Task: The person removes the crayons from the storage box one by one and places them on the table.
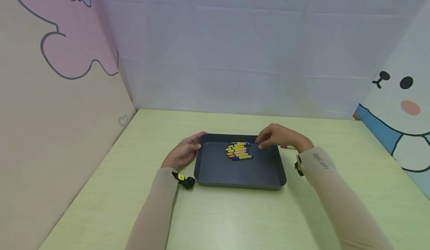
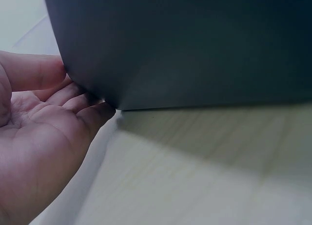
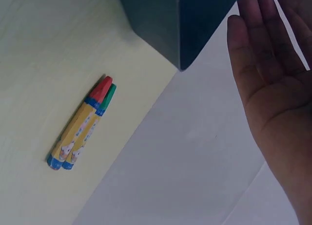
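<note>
A dark grey tray lies on the table, with several yellow-wrapped crayons side by side near its middle, tips mostly to the left. My left hand holds the tray by its far left corner; in the left wrist view the thumb touches the edge and the other fingers are partly hidden by the tray. Over the tray's far right part hovers my right hand, fingers loosely bent, nothing visible between them. Right of the tray lie a red crayon and a green crayon, touching.
The pale wooden table extends around the tray. A white sheet stands behind it, and printed cartoon panels flank the sides. My right forearm partly covers the table right of the tray.
</note>
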{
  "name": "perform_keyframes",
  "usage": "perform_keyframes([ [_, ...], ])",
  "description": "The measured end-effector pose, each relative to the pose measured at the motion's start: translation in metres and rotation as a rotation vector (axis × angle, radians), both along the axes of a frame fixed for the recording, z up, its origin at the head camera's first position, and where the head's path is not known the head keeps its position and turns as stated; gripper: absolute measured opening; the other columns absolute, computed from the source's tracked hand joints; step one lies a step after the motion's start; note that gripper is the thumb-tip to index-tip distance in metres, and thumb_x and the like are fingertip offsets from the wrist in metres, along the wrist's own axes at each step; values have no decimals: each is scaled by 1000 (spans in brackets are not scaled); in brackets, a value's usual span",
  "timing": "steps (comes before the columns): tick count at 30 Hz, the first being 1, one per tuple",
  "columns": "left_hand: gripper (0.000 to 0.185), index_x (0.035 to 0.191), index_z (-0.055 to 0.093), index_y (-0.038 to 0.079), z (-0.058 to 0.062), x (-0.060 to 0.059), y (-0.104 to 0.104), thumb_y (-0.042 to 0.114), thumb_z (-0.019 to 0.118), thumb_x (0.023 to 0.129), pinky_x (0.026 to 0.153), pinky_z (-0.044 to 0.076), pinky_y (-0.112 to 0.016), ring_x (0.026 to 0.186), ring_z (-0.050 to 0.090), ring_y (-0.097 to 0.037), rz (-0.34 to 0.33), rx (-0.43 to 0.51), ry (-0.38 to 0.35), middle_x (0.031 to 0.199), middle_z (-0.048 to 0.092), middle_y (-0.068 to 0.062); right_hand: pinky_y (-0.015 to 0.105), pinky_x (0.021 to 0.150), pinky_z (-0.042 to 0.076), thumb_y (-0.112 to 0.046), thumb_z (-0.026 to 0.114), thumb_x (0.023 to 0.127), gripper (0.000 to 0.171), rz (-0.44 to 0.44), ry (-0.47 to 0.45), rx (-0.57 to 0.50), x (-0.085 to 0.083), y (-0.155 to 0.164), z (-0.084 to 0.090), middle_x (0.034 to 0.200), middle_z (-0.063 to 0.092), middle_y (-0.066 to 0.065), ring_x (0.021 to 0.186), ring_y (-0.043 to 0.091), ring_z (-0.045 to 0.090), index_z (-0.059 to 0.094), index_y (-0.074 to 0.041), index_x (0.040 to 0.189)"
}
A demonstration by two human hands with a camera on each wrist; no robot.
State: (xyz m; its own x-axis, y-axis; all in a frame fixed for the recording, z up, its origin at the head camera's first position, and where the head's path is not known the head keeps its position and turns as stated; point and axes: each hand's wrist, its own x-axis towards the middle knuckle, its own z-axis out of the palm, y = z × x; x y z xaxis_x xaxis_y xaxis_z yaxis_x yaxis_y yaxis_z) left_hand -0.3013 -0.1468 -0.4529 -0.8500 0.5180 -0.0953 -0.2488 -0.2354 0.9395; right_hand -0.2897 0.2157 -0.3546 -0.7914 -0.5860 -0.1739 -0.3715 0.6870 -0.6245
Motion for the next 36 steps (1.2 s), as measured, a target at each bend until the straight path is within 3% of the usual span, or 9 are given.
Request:
perform_keyframes([
  [9, 62, 153, 22, 4, -1, 0, 1, -13, 35, 95, 93, 38, -18, 148, 12, -19, 11, -4, -13, 163, 7, -3, 38, 86, 52, -16, 72, 85, 25, 7, -113, -15, -5, -21, -7, 106, 71, 10, 93, 14, 67, 71, -4, 108],
  [14, 61, 153, 24, 6, 1, 1, 1, -12, 35, 96, 92, 37, -19, 146, 13, -17, 23, -28, -17, 163, 7, -1, 34, 82, 53, -12, 71, 86, 20, 36, -128, 15, -7, -29, -13, 101, 72, 5, 90, 13, 66, 72, -4, 104],
  [19, 62, 153, 22, 6, 2, 2, 1, -12, 34, 96, 99, 34, -20, 148, 8, -17, 11, -36, -2, 163, 5, -1, 35, 80, 54, -7, 69, 86, 16, 84, -129, 50, -9, -35, -16, 98, 72, 5, 86, 12, 65, 73, -4, 102],
  [36, 62, 153, 22, 5, 1, 1, 0, -13, 34, 95, 100, 33, -22, 148, 8, -17, 9, -24, -4, 163, 5, -1, 30, 76, 53, -3, 70, 84, 17, 110, -117, 130, -14, -47, -17, 96, 73, 7, 81, 11, 64, 73, -3, 100],
])
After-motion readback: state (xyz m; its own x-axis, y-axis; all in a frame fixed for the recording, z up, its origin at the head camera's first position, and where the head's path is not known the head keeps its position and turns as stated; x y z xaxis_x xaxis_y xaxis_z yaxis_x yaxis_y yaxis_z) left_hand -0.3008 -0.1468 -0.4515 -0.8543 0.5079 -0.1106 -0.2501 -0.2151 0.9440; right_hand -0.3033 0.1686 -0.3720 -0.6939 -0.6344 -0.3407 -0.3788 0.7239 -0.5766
